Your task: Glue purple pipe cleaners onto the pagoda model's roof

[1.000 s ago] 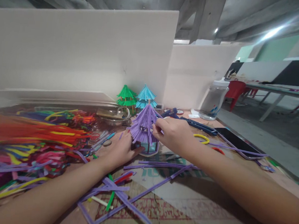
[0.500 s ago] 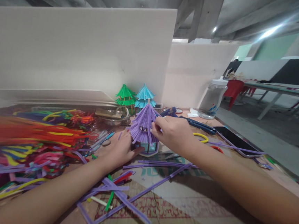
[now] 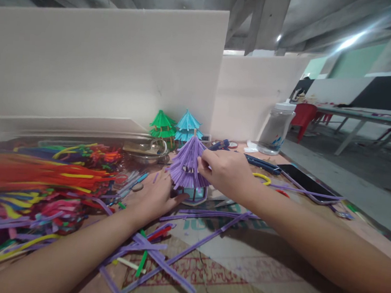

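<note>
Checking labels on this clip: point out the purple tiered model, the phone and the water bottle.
Purple tiered model (image 3: pixel 185 160): head view, on its upper roof tier.
Phone (image 3: pixel 305 180): head view, on its dark screen.
Water bottle (image 3: pixel 274 129): head view, on its clear body.

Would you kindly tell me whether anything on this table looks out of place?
Yes: one purple pipe cleaner lies across the smartphone, apart from the purple strips crisscrossed in front of the purple model pagoda, so it looks stray. No spill or damage is evident.

The purple model looks matt and fuzzy, the bowl shiny metal.
</note>
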The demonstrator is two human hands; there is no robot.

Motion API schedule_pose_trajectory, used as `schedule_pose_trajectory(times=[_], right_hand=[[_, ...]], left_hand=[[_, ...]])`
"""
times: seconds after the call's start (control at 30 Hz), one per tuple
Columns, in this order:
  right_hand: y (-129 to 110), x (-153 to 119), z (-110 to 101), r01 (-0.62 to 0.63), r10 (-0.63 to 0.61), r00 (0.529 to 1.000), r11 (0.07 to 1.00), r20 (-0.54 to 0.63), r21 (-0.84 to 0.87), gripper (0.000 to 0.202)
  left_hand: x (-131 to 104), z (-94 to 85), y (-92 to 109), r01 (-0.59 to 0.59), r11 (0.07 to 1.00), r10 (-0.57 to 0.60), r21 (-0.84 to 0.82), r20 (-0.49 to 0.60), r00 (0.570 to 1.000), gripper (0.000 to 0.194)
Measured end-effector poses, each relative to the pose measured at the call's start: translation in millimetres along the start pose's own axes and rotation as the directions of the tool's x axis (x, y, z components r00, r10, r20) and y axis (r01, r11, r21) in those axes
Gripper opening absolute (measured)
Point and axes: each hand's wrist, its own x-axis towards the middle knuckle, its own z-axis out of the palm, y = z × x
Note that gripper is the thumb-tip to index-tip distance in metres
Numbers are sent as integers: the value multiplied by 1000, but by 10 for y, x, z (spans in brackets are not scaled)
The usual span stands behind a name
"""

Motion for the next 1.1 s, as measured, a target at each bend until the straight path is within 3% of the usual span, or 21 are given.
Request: schedule_pose_trajectory(times=[0.13, 0.23, 0.3, 0.4, 0.5, 0.57, 0.67, 0.8, 0.9, 1.1], right_hand=[[13, -4, -96, -66, 59, 996, 991, 66, 114, 42], [63, -57, -158, -251, 187, 959, 912, 214, 325, 41], [103, -102, -159, -424, 269, 893, 773, 361, 472, 39], [149, -146, -101, -630, 295, 769, 497, 567, 596, 36], [170, -148, -41, -770, 228, 638, 216, 735, 601, 35], [165, -139, -27, -810, 137, 586, 71, 798, 583, 36], [124, -124, -32, -817, 55, 574, -30, 817, 576, 32], [48, -122, -24, -822, 101, 551, -103, 828, 560, 30], [33, -142, 8, -797, 123, 575, -138, 809, 588, 31], [54, -162, 36, -813, 95, 542, -192, 835, 550, 24]], left_hand=[[9, -18, 16, -3, 997, 2, -73, -4, 1000, 39], [25, -52, 32, 6, 993, -3, -118, 22, 1000, 43], [34, -72, 41, 13, 990, -8, -138, 40, 999, 45], [40, -78, 39, 3, 985, 3, -173, 34, 999, 47], [34, -52, 13, -15, 984, 17, -179, 9, 1000, 50], [29, -34, -3, -17, 985, 18, -169, 8, 1000, 50], [32, -34, -1, -15, 983, 19, -183, 18, 1000, 47], [45, -79, 42, -4, 981, 7, -195, 18, 1000, 42], [44, -104, 60, 17, 983, -13, -181, 24, 1000, 42], [33, -70, 35, 54, 982, -46, -183, 52, 998, 37]])
